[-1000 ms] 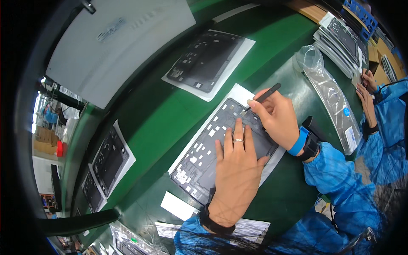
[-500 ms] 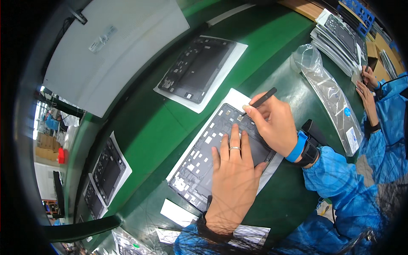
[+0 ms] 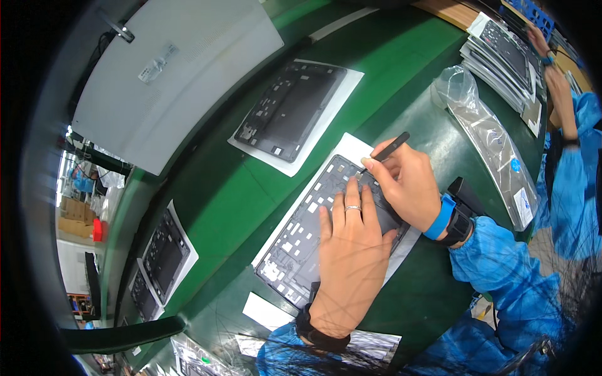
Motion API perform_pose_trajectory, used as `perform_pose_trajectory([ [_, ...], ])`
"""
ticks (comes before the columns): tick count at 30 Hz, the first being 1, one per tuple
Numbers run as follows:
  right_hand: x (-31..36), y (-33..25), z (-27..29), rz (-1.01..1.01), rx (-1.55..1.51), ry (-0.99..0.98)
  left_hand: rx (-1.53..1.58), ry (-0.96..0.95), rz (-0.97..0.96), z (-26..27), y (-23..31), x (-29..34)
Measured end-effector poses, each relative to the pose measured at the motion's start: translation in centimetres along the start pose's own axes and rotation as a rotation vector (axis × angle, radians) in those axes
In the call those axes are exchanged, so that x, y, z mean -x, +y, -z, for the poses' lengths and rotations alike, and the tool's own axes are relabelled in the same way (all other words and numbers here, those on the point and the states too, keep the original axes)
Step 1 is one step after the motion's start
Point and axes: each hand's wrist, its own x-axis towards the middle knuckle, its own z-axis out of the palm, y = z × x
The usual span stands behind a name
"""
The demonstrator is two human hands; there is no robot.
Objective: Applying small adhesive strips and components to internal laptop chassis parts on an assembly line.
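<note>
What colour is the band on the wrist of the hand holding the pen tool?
Bright blue wristband, seen in the head view.

You are working in an electronics assembly workshop: dark device panels (image 3: 290,109) are lying on white sheets along a green workbench (image 3: 219,200), a blue-sleeved co-worker (image 3: 574,156) beside you.

The dark panel (image 3: 313,232) under the left hand (image 3: 351,263) looks like matt plastic dotted with small pale, slightly shiny patches. It lies on a white paper sheet (image 3: 351,147) (smooth, flat). The tabletop (image 3: 232,194) is a smooth green mat with a faint sheen. The thin black tool (image 3: 389,149) in the right hand (image 3: 411,188) looks matt. A clear plastic bag (image 3: 486,135) is glossy and crinkled.
</note>
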Motion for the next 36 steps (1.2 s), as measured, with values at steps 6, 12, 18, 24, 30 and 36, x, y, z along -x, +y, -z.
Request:
perform_pose_trajectory([
  [6,0.0,0.2,0.2,0.011,0.018,-0.006,0.031,0.048,-0.037,-0.7,-0.1,-0.6],
  [12,-0.7,0.1,0.2,0.008,-0.125,0.108,-0.016,0.119,-0.02,-1.5,-1.1,-0.5],
  [18,-2.6,0.7,3.0,0.075,-0.058,0.158,-0.078,0.224,-0.021,-3.4,0.2,-1.0],
  [24,-5.7,-3.4,-0.9,0.44,0.076,-0.06,-0.348,0.096,0.044,-3.4,0.9,-1.8],
  [30,-5.7,-5.7,-11.7,0.307,0.686,-0.541,-0.295,0.327,-0.059,-6.7,-1.0,0.4],
  [36,-6.7,-4.6,-16.0,0.474,0.798,-0.456,-0.1,0.074,-0.005,-3.8,3.5,9.3],
])
